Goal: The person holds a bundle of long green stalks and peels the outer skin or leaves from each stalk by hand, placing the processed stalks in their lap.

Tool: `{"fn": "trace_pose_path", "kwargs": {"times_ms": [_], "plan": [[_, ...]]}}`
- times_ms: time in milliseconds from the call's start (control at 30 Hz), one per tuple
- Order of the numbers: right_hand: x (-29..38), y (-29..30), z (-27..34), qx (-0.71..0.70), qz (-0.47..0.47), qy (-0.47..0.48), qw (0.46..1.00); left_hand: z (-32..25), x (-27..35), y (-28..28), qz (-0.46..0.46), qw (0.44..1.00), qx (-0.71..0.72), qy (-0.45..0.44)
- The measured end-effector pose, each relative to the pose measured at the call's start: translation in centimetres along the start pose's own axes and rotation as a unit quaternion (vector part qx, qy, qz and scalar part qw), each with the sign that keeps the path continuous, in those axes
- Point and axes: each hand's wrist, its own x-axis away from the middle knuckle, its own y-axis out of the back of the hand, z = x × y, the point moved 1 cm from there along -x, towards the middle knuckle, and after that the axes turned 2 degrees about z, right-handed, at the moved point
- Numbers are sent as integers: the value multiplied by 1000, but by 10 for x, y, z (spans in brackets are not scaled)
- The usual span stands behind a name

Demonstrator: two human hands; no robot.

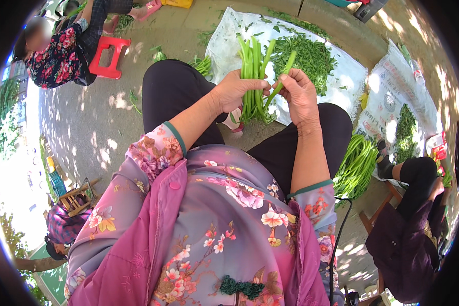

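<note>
My left hand [239, 90] grips a bunch of green leafless stalks [252, 72], held roughly upright between my knees. Close beside it, my right hand [299, 93] pinches a single green stalk [285, 74] between thumb and fingers. The tips of both hands nearly meet at the bunch; whether they touch is unclear. Beyond them a white woven sheet [229, 42] lies on the ground, bearing a heap of plucked green leaves [306, 61]. Outside my right knee rests a large pile of long green stalks [354, 166]. Some cut stalks [202, 65] show past my left knee.
A red plastic stool [109, 57] stands at upper left, by a seated person [61, 53]. At right, another seated person [401, 244] is near a printed woven sack [386, 95] with greens [405, 134] on it. A wooden chair [76, 197] is at left. A concrete curb [338, 28] runs behind the sheet.
</note>
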Motion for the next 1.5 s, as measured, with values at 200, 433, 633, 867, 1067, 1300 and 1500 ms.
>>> {"fn": "trace_pose_path", "kwargs": {"times_ms": [200,433,633,867,1067,1300,1500], "plan": [[-3,11,6,-167,41,-22,985,-15,5,22,30,996,79,-34],[-10,31,1,-305,19,-14,952,-33,14,43,81,989,113,-57],[-11,36,0,-308,9,-13,951,-41,18,48,98,983,129,-85],[-11,32,-1,-291,2,-21,957,-42,18,48,107,981,136,-88],[-10,29,0,-299,4,-31,954,-40,17,48,109,983,124,-78],[-8,23,0,-257,-8,-40,965,-27,11,23,64,996,21,-52],[-5,8,-3,-121,-12,-7,993,-12,3,0,60,997,-55,-8]]}}
